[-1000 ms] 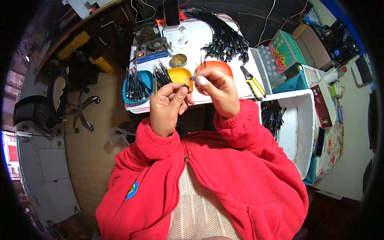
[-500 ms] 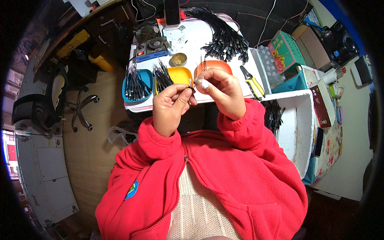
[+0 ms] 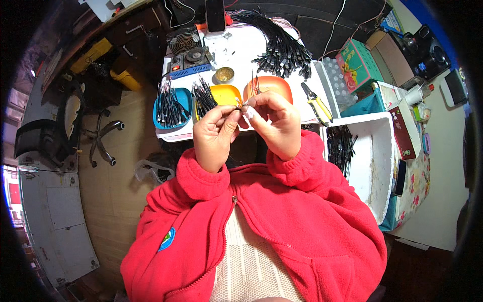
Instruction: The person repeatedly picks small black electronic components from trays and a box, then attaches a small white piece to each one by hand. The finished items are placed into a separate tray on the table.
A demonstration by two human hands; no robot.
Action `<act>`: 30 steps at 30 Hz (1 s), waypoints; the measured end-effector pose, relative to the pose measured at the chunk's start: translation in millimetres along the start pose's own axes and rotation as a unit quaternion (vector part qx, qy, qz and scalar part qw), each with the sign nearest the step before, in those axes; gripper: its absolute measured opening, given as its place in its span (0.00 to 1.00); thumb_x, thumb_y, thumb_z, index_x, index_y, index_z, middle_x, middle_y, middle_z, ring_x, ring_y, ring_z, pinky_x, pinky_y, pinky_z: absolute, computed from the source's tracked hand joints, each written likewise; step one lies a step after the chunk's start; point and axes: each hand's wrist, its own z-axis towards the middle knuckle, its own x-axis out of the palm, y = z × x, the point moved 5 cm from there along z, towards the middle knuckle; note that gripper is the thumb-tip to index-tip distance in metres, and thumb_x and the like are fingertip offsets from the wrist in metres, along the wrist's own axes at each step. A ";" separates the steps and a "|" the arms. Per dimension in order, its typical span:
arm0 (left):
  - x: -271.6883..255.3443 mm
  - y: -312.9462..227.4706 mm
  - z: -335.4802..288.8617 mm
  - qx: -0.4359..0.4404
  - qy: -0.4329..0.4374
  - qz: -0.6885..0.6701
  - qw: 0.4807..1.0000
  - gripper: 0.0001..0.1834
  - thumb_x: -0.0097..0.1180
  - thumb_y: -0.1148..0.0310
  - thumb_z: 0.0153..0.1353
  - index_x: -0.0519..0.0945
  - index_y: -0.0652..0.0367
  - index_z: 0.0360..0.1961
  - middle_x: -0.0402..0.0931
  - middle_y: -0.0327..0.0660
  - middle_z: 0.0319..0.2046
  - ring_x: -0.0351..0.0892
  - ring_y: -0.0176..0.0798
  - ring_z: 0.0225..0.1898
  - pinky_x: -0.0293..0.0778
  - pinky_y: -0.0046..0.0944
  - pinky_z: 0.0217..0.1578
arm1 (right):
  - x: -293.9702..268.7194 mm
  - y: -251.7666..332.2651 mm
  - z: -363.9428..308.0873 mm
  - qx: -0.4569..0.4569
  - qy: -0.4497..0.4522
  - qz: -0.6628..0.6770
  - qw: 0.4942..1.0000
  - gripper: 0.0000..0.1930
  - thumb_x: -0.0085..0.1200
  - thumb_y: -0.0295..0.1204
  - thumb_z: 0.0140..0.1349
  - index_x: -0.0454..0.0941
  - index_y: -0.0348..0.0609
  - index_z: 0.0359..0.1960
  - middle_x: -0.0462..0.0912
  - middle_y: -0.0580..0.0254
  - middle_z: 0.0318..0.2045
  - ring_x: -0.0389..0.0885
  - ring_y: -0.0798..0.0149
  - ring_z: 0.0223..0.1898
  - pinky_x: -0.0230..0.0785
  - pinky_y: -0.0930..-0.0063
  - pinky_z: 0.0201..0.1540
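Right fingers (image 3: 266, 99) now nearer left fingers (image 3: 220, 112)

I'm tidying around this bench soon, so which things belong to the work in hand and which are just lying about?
Likely in use: thin wires pinched in the left hand, right hand at their ends; black cables in the blue tray; perhaps yellow-handled cutters.

Likely just lying about: green box; plastic bag; office chair.

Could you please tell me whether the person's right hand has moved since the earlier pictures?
Yes, slightly: judged against the orange tray, the right hand has come back a little toward the person's body.
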 end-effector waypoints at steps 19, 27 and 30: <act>7.5 9.0 -5.2 -0.173 0.133 -0.167 0.961 0.09 0.52 0.71 0.66 0.79 0.68 0.40 0.78 0.44 0.24 0.63 0.23 0.16 0.60 0.21 0.19 | 8.6 -18.5 -3.0 0.218 0.149 0.519 0.813 0.09 0.51 0.23 0.64 0.71 0.37 0.45 0.77 0.60 0.35 0.78 0.66 0.33 0.74 0.74 0.37; 12.0 7.7 -8.0 -0.154 0.151 -0.147 0.965 0.08 0.52 0.75 0.65 0.79 0.69 0.41 0.80 0.46 0.31 0.68 0.25 0.21 0.63 0.21 0.23 | 8.2 -31.9 -11.2 0.267 0.179 0.529 0.786 0.09 0.51 0.26 0.65 0.71 0.37 0.44 0.75 0.62 0.30 0.76 0.68 0.31 0.73 0.73 0.35; 9.6 10.0 -7.8 -0.155 0.136 -0.125 0.970 0.09 0.53 0.76 0.65 0.79 0.70 0.42 0.80 0.46 0.32 0.68 0.25 0.22 0.64 0.21 0.23 | 8.4 -39.6 -11.4 0.256 0.178 0.528 0.790 0.10 0.52 0.28 0.65 0.70 0.37 0.45 0.75 0.63 0.32 0.75 0.70 0.30 0.74 0.73 0.33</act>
